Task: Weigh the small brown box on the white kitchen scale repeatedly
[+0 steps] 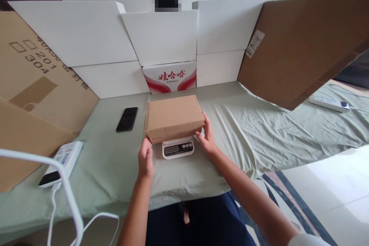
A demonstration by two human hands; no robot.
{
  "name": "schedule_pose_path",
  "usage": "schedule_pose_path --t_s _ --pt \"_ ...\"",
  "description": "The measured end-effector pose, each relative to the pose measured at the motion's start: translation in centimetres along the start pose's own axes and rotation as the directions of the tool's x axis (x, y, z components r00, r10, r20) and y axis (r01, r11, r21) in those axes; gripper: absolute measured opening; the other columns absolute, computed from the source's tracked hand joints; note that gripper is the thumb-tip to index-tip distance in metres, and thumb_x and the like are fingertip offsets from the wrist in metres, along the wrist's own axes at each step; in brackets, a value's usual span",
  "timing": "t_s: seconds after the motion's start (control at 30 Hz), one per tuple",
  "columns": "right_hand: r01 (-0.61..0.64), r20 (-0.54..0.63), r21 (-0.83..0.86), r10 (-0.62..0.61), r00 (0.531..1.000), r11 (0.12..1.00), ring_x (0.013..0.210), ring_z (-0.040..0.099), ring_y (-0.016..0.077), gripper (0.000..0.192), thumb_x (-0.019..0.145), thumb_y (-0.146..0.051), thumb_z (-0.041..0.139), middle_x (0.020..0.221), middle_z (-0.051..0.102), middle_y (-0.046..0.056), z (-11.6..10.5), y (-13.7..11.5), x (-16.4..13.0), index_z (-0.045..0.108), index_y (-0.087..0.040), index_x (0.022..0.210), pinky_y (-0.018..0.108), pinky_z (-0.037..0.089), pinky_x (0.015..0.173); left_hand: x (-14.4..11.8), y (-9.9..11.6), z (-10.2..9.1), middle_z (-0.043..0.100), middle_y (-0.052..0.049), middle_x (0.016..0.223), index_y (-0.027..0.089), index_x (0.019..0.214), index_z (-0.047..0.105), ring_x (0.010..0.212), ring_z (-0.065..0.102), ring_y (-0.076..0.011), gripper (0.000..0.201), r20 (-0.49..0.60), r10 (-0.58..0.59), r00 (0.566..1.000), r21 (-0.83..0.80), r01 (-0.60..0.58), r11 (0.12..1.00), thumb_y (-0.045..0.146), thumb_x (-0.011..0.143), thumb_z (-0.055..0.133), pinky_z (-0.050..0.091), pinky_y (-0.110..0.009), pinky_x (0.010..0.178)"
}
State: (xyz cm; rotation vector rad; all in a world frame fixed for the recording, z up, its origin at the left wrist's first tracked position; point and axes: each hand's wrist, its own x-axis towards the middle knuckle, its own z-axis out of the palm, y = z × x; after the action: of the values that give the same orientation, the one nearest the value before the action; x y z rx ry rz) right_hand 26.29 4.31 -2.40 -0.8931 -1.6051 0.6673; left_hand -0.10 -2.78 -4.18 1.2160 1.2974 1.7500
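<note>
Plain brown cardboard box (173, 117): rests on small white digital scale (178, 148) near the bed's front edge, long axis left-right. Left hand (145, 159) and right hand (206, 137) apart, open, flanking its ends, equally near.

Plain brown cardboard box (173, 117) at centre on a white scale (178, 148). Black phone (127, 118) left, on pale green sheet (259, 130). Red-and-white carton (170, 78) behind.

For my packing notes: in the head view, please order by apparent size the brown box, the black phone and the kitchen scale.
1. Brown box, clearly largest.
2. Kitchen scale, though the box hides most of it, so its rank is unsure.
3. Black phone.
</note>
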Motion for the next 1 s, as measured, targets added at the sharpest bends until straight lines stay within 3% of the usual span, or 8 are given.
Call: schedule_pose_path --t_s 0.13,0.33,0.6,0.8,1.0 --pt "0.028 -0.015 0.015 -0.028 1.000 1.000 0.151 0.041 0.0377 0.080 0.097 -0.068 0.054 0.166 0.036 0.012 0.0 -0.1 0.0 0.025 -0.037 0.165 0.056 0.049 0.115 -0.1 0.2 0.1 0.057 -0.025 0.155 0.012 0.155 0.052 0.151 0.046 -0.0416 0.095 -0.016 0.007 1.000 0.005 -0.007 1.000 0.077 0.086 0.059 0.034 -0.054 0.127" --pt "-0.001 -0.143 0.033 0.006 0.990 0.999 0.147 0.046 0.0363 0.080 0.097 -0.071 0.049 0.164 0.036 0.012 -0.3 -0.3 0.2 0.023 -0.038 0.165 0.061 0.045 0.118 0.1 1.0 0.4 0.049 -0.020 0.163 0.017 0.158 0.049 0.158 0.037 -0.0371 0.087 -0.074 0.055 0.996 -0.025 -0.057 0.998 0.072 0.091 0.056 0.029 -0.051 0.130" --pt "-0.022 -0.055 0.047 0.024 0.998 0.999 0.151 0.044 0.0363 0.079 0.097 -0.069 0.051 0.165 0.040 0.013 -0.3 -0.4 0.3 0.027 -0.035 0.164 0.058 0.046 0.119 0.2 0.4 0.3 0.050 -0.023 0.162 0.014 0.157 0.051 0.155 0.042 -0.0387 0.096 -0.087 -0.004 0.996 -0.004 0.004 1.000 0.078 0.086 0.057 0.032 -0.051 0.128" --pt "-0.072 -0.048 0.048 0.075 0.996 0.996 0.154 0.041 0.0368 0.078 0.096 -0.071 0.051 0.169 0.039 0.010 -0.3 -0.6 0.4 0.030 -0.037 0.163 0.059 0.044 0.121 0.2 -0.2 0.1 0.049 -0.026 0.162 0.010 0.157 0.049 0.154 0.043 -0.0397 0.101 -0.081 -0.015 0.997 -0.014 0.014 1.000 0.079 0.084 0.059 0.034 -0.050 0.127" --pt "-0.042 -0.046 0.042 0.044 0.998 0.998 0.154 0.040 0.0362 0.071 0.098 -0.067 0.050 0.166 0.043 0.009 -0.3 -0.5 0.6 0.037 -0.036 0.161 0.058 0.045 0.120 0.3 -0.4 0.0 0.053 -0.023 0.159 0.012 0.156 0.052 0.153 0.045 -0.0381 0.096 -0.063 -0.014 0.998 0.009 0.015 1.000 0.078 0.086 0.056 0.035 -0.049 0.127"
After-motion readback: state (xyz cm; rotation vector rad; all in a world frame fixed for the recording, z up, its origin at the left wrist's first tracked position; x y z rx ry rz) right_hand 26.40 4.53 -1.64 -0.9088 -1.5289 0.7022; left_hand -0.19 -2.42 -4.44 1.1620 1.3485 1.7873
